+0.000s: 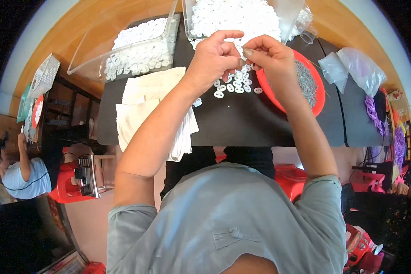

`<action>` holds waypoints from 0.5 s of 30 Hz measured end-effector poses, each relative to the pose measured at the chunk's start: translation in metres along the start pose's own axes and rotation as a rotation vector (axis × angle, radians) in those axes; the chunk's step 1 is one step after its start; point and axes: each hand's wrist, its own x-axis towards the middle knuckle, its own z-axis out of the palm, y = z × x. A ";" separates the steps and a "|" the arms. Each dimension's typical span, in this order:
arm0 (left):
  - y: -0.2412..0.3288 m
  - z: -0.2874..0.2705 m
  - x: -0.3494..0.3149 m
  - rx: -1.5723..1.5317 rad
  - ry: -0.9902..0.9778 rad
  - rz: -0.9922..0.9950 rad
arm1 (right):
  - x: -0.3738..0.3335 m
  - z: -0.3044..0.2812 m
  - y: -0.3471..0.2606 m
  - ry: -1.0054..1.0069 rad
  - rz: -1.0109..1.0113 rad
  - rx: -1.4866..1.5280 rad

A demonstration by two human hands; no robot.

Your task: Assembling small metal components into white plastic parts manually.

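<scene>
Over the far part of the dark table, my two hands meet at the fingertips. My left hand (217, 57) is closed, thumb against curled fingers with the index finger raised; what is in it is mostly hidden. My right hand (274, 55) pinches thumb and forefinger together beside it, on something too small to make out. Small white oval pieces with two holes (239, 83) lie loose just below my hands. Under my right wrist stands a red basin (321, 91) holding many small grey metal pieces (306, 84).
A clear bin (186, 23) heaped with white pieces stands beyond my hands. Another clear bin (73, 68) with white pieces is at the left, near folded cream cloths (141, 93). Plastic bags (360, 68) and purple cord (373, 112) lie right. A person (29, 176) sits far left.
</scene>
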 end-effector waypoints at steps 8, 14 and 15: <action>0.001 0.002 -0.003 0.109 0.057 0.096 | 0.001 0.005 0.005 -0.021 -0.099 -0.055; -0.014 0.005 0.000 -0.152 0.182 0.001 | -0.002 0.013 0.012 0.135 -0.105 0.033; -0.015 0.007 -0.001 -0.191 0.171 -0.102 | -0.003 0.015 0.014 0.135 -0.103 0.034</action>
